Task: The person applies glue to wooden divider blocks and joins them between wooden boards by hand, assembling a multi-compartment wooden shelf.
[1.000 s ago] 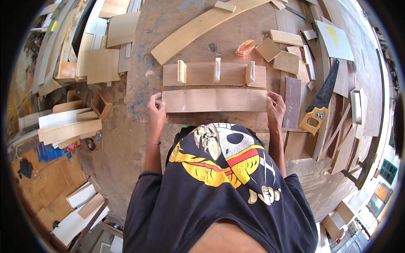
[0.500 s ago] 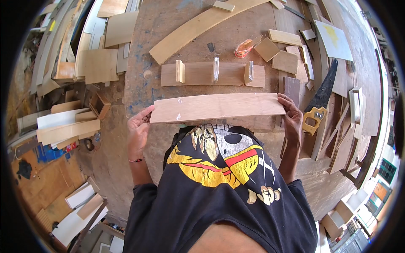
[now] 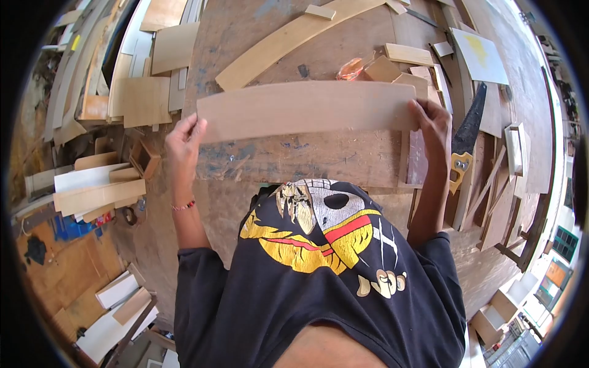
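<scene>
A long thin wooden board is held up level over the workbench, slightly blurred, its plain face toward me. My left hand pinches its left end, thumb on the near face. At the opposite end, my right hand grips the board in the same way. Behind it, the board hides whatever lies on that part of the bench. A curved wooden strip lies just beyond, with a small wood block on it.
To the right lies a handsaw with a yellow handle, among wood offcuts. An orange-and-clear plastic piece sits behind the board. Stacked panels stand at the left, above a pile of boards. The workbench spans the middle.
Both hands have raised the board and moved it forward, away from my body. It now covers the lower plank with three small upright pieces. The white marks on its face no longer show.
</scene>
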Motion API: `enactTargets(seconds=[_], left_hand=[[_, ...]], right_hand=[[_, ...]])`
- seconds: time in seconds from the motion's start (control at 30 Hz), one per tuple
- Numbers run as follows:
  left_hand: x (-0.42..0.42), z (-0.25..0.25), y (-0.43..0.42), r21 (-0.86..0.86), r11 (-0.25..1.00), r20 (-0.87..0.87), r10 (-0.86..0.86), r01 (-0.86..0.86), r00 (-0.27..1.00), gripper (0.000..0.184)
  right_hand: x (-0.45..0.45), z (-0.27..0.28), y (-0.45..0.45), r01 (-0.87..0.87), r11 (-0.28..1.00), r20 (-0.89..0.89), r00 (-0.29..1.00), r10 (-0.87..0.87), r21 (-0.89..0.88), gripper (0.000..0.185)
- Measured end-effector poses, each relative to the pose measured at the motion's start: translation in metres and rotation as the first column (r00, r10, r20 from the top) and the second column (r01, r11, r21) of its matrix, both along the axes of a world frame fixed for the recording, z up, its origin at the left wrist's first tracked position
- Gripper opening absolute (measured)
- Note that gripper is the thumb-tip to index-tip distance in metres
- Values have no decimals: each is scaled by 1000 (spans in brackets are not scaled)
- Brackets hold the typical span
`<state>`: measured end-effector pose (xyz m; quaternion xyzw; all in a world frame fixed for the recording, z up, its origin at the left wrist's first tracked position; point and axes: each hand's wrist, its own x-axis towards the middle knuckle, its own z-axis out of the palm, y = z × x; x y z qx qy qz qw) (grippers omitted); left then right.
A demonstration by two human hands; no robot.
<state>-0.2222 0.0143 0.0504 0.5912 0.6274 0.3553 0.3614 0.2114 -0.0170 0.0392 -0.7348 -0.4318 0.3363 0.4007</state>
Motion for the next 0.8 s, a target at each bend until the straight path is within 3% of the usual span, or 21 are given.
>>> enactTargets(seconds=[0.07, 0.1, 0.27, 0.33, 0.4, 0.47, 0.8], left_hand=[[0, 0, 19, -141, 984, 297, 151, -113, 943, 31], [-5, -4, 28, -153, 981, 343, 169, -123, 924, 31], [-4, 10, 59, -257, 959, 365, 214, -123, 906, 34], [-19, 2, 76, -466, 885, 458, 247, -6, 854, 41], [-21, -1, 83, -439, 898, 450, 188, 32, 873, 36], [-19, -1, 87, -489, 871, 425, 271, -33, 864, 38], [-5, -22, 98, -459, 888, 431, 241, -18, 869, 39]], right_hand=[[-16, 29, 14, -20, 999, -58, 998, 21, 25, 27], [-22, 39, 20, -43, 998, -116, 992, 48, 46, 28], [-12, 36, 53, -116, 992, -344, 935, 93, -46, 29], [-11, 37, 59, -144, 977, -419, 906, 67, -155, 35], [-7, 27, 65, -134, 983, -454, 889, 65, -122, 36], [-1, 18, 69, -62, 991, -547, 837, -12, -117, 33], [5, -1, 69, 0, 993, -529, 847, -63, -118, 28]])
